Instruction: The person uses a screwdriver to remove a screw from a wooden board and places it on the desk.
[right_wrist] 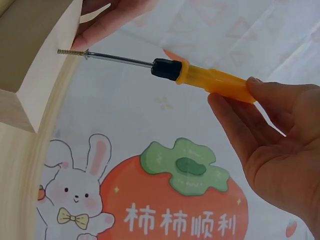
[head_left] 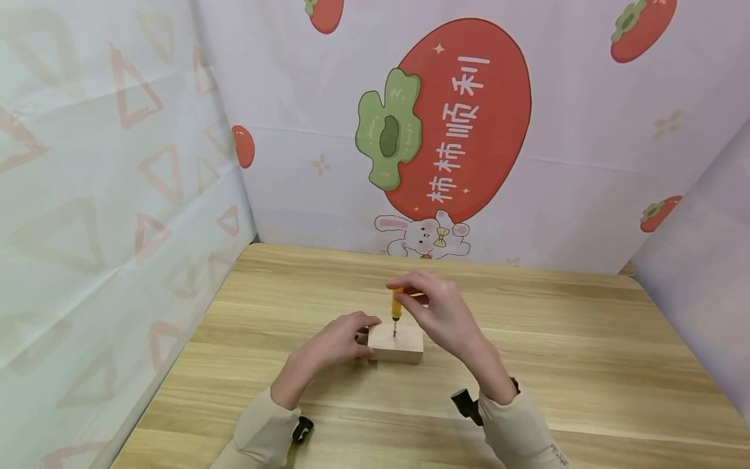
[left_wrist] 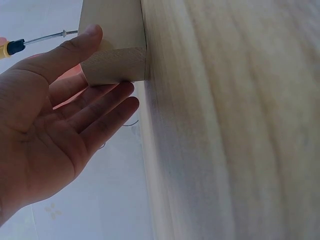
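A pale wooden block point(head_left: 396, 352) lies on the table in the head view. My left hand point(head_left: 344, 337) grips its left end, thumb on the near side and fingers on the far side. A screw point(right_wrist: 72, 52) stands upright in the block's top face, much of its thread showing. My right hand point(head_left: 441, 311) pinches the yellow handle of a screwdriver point(right_wrist: 215, 82) between thumb and fingers. The screwdriver is upright over the block, its shaft tip at the screw head. In the left wrist view the block point(left_wrist: 112, 30) sits between the left thumb and fingers.
The wood-grain table point(head_left: 574, 365) reaches back to a printed cloth point(head_left: 305, 195) with persimmons and a rabbit. Another patterned cloth point(head_left: 117, 215) hangs along the left side. Black wrist cameras are strapped at both sleeves.
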Demonstrator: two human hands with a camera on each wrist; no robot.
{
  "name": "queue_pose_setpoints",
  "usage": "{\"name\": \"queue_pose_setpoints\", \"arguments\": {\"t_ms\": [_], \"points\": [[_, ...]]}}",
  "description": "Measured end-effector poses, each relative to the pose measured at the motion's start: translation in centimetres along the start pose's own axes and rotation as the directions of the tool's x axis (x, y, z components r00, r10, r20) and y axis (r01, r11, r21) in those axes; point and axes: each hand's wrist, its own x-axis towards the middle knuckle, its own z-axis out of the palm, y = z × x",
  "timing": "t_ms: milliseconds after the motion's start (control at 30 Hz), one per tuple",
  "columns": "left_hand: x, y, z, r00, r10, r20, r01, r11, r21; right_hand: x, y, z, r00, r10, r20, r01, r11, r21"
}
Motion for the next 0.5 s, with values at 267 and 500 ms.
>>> {"name": "queue_pose_setpoints", "arguments": {"t_ms": [267, 500], "points": [[-0.01, 0.13, -0.21, 1.0, -0.006, 0.0, 0.006, 1.0, -0.006, -0.07, 0.2, 0.25, 0.999, -0.02, -0.026, 0.02, 0.999, 0.037], [0.1, 0.12, -0.15, 1.0, -0.011, 0.01, 0.011, 1.0, -0.025, 0.3, 0.88, -0.15, 0.999, 0.014, -0.041, -0.012, 0.999, 0.045]]}}
